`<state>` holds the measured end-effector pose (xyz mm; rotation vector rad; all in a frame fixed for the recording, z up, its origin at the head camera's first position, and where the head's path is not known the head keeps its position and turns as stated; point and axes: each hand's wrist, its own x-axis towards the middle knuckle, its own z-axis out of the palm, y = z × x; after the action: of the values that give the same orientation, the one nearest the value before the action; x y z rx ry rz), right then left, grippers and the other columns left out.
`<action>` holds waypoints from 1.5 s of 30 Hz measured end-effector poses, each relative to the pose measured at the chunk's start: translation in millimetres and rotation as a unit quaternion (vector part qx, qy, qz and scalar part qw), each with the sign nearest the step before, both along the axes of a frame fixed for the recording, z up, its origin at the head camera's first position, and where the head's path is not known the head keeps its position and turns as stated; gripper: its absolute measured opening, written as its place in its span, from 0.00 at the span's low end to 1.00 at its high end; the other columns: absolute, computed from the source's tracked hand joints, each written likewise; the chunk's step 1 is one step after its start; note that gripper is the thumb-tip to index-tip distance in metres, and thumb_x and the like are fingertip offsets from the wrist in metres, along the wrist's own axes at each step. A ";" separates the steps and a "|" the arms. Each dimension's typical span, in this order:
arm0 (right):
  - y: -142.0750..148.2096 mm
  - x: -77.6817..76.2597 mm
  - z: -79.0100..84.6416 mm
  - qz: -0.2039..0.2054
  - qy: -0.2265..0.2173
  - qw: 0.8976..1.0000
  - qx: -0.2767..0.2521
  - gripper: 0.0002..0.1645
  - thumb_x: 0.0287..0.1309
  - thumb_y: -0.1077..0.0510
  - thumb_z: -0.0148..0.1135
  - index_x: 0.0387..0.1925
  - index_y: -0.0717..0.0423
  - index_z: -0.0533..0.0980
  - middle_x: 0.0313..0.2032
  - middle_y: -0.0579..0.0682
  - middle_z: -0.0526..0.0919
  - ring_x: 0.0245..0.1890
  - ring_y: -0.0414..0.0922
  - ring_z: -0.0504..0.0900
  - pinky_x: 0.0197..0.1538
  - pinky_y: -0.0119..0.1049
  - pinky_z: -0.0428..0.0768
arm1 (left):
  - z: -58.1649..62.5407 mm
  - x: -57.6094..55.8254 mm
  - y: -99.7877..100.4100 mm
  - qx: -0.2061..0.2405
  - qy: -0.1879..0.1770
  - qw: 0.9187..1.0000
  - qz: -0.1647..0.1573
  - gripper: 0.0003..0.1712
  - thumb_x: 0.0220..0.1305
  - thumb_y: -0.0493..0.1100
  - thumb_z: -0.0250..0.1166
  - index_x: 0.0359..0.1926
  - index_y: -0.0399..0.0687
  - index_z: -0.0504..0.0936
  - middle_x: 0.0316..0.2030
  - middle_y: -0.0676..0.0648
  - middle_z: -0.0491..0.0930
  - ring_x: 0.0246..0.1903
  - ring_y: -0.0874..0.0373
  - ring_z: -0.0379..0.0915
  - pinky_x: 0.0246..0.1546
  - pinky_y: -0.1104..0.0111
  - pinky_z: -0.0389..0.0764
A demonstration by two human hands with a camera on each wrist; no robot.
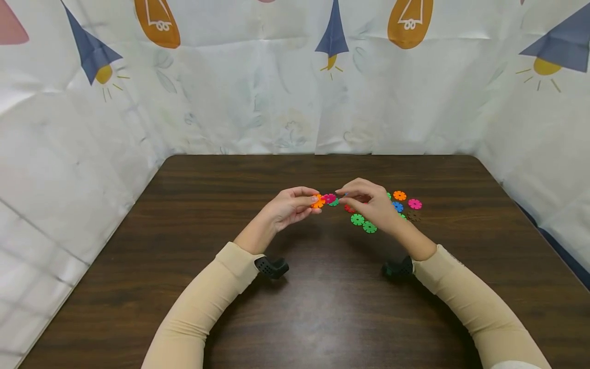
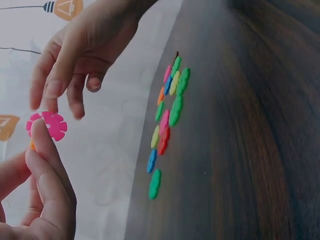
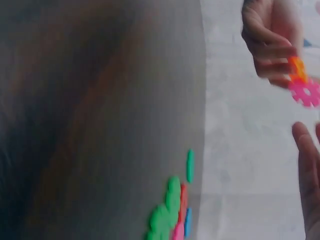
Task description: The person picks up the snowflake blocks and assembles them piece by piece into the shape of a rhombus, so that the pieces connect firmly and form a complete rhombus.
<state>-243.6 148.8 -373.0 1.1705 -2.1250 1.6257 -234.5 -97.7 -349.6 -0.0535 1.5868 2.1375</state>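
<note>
Between thumb and fingers, my left hand (image 1: 291,207) pinches an orange flower-shaped notched disc (image 1: 318,201). A pink notched disc (image 1: 329,198) is joined to its edge, and both are held above the table. In the left wrist view the pink disc (image 2: 56,127) faces the camera, while the left thumb hides most of the orange one. My right hand (image 1: 374,205) is just right of the pair with loosely bent fingers and nothing between them. The right wrist view shows a gap between the right fingertips (image 3: 301,131) and the pink disc (image 3: 306,93).
Several loose notched discs lie on the dark wooden table (image 1: 322,307) under and beyond the right hand. Among them are green (image 1: 370,227), orange (image 1: 399,196), pink (image 1: 415,204), blue (image 1: 398,206) and brown (image 1: 414,216) ones. A patterned white cloth (image 1: 276,102) hangs behind the table.
</note>
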 end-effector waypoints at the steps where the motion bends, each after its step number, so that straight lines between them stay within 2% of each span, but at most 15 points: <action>1: 2.5 -1.6 1.0 -0.006 -0.005 1.000 0.009 0.17 0.56 0.80 0.66 0.46 0.68 0.84 0.42 0.59 0.84 0.33 0.46 0.84 0.34 0.30 0.82 | -0.1 -1.0 -0.9 -0.001 0.000 1.000 0.006 0.05 0.73 0.30 0.61 0.45 0.41 0.80 0.34 0.44 0.83 0.26 0.58 0.85 0.28 0.79 0.80; 6: 13.9 -10.1 3.4 -0.041 -0.062 0.994 0.080 0.11 0.62 0.72 0.68 0.47 0.66 0.85 0.44 0.57 0.85 0.39 0.45 0.83 0.37 0.30 0.81 | -0.6 -5.7 -6.0 0.006 0.004 1.000 0.028 0.05 0.73 0.30 0.60 0.45 0.41 0.80 0.32 0.45 0.84 0.24 0.59 0.85 0.27 0.79 0.80; 10: 22.5 -17.5 3.0 -0.069 -0.103 0.981 0.147 0.12 0.65 0.66 0.69 0.49 0.64 0.84 0.47 0.56 0.85 0.43 0.48 0.82 0.39 0.31 0.81 | -0.7 -7.8 -8.7 0.010 0.002 0.999 0.031 0.05 0.73 0.30 0.60 0.45 0.41 0.80 0.31 0.45 0.84 0.23 0.59 0.85 0.27 0.78 0.80; 14: 30.8 -24.5 2.3 -0.088 -0.115 0.967 0.207 0.12 0.66 0.64 0.68 0.49 0.63 0.84 0.49 0.56 0.85 0.45 0.52 0.83 0.40 0.34 0.81 | -1.2 -8.4 -9.6 0.011 0.003 0.999 0.034 0.05 0.74 0.30 0.60 0.45 0.42 0.80 0.32 0.44 0.84 0.23 0.59 0.85 0.28 0.78 0.81; 18: 38.2 -30.1 1.0 -0.098 -0.131 0.952 0.259 0.13 0.65 0.64 0.69 0.50 0.63 0.84 0.49 0.57 0.85 0.40 0.52 0.84 0.41 0.39 0.81 | -2.0 -8.2 -9.9 0.010 0.001 0.999 0.039 0.05 0.74 0.30 0.60 0.45 0.42 0.80 0.32 0.44 0.84 0.23 0.59 0.84 0.28 0.78 0.81; 21: 43.0 -34.4 -0.8 -0.103 -0.145 0.937 0.300 0.14 0.65 0.64 0.69 0.51 0.63 0.84 0.45 0.56 0.85 0.34 0.49 0.82 0.39 0.41 0.79 | -2.2 -7.4 -10.0 0.008 -0.003 0.999 0.040 0.05 0.74 0.30 0.60 0.45 0.42 0.80 0.33 0.44 0.84 0.23 0.59 0.85 0.28 0.78 0.81; 24: 46.6 -39.0 -2.6 -0.108 -0.159 0.924 0.330 0.15 0.65 0.63 0.69 0.52 0.63 0.84 0.40 0.53 0.84 0.32 0.47 0.79 0.39 0.42 0.78 | -2.5 -6.7 -10.4 0.005 -0.005 0.999 0.040 0.05 0.74 0.31 0.60 0.44 0.42 0.80 0.33 0.44 0.84 0.23 0.59 0.85 0.28 0.78 0.80; 29: 49.7 -43.6 -2.9 -0.109 -0.175 0.911 0.358 0.17 0.65 0.59 0.70 0.52 0.64 0.83 0.34 0.51 0.84 0.34 0.48 0.78 0.38 0.42 0.76 | -4.1 -7.1 -10.0 0.004 -0.006 0.999 0.038 0.05 0.73 0.30 0.61 0.43 0.42 0.81 0.32 0.44 0.84 0.22 0.60 0.84 0.26 0.80 0.79; 33: 50.6 -45.9 -4.4 -0.112 -0.186 0.903 0.371 0.18 0.65 0.58 0.70 0.53 0.64 0.82 0.33 0.50 0.83 0.32 0.47 0.75 0.37 0.41 0.74 | -5.5 -7.6 -9.1 0.008 -0.009 0.999 0.035 0.06 0.73 0.30 0.60 0.43 0.42 0.81 0.31 0.44 0.83 0.21 0.61 0.83 0.23 0.82 0.76; 39: 51.5 -49.5 -7.9 -0.110 -0.200 0.900 0.372 0.19 0.65 0.58 0.71 0.53 0.64 0.82 0.34 0.52 0.81 0.33 0.48 0.75 0.38 0.41 0.74 | -8.1 -6.4 -8.2 -0.001 -0.008 1.000 0.026 0.07 0.73 0.30 0.60 0.42 0.43 0.82 0.35 0.44 0.82 0.22 0.62 0.83 0.20 0.84 0.70; 45: 52.2 -51.8 -8.6 -0.105 -0.220 0.899 0.364 0.17 0.63 0.59 0.72 0.50 0.63 0.80 0.42 0.56 0.80 0.40 0.52 0.75 0.42 0.44 0.75 | -9.1 -6.1 -7.8 -0.004 -0.011 1.000 0.025 0.06 0.73 0.30 0.61 0.42 0.43 0.82 0.35 0.45 0.83 0.23 0.61 0.84 0.21 0.83 0.72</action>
<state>-295.4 201.0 -381.6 0.6960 -3.1865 1.0776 -240.5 -105.5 -358.7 -0.1202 1.5971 2.1602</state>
